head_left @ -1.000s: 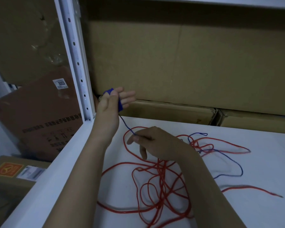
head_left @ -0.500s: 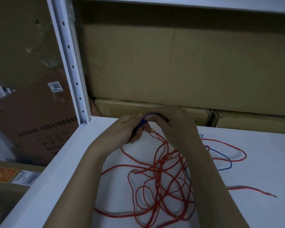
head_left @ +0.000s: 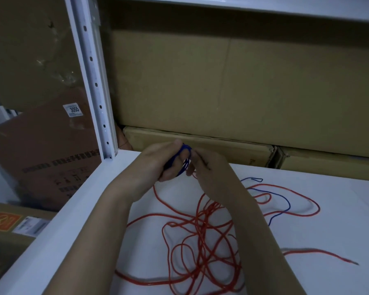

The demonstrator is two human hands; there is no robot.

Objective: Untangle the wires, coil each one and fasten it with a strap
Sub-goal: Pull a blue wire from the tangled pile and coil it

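Seen from above, looking down at two bare forearms over a white shelf (head_left: 307, 209). Left hand (head_left: 158, 162) raised near the shelf's back edge, fingers curled round a small coil of blue wire (head_left: 182, 158), likely held up so each new turn can be laid on neatly. Right hand (head_left: 209, 173) close beside it, fingertips at the coil; whether pinching the strand or only guiding it cannot be told. Rest of the blue wire trailing right across the shelf in a loose curve, thin and limp, crossing loops of red wire (head_left: 200, 237). Red wire sprawled below the hands in a dense knot of overlapping loops, one free end reaching far right. Probably mid-coiling of the blue, red not yet started. No strap visible. Cardboard boxes (head_left: 222, 81) stacked behind; white upright post (head_left: 94, 81) at left.
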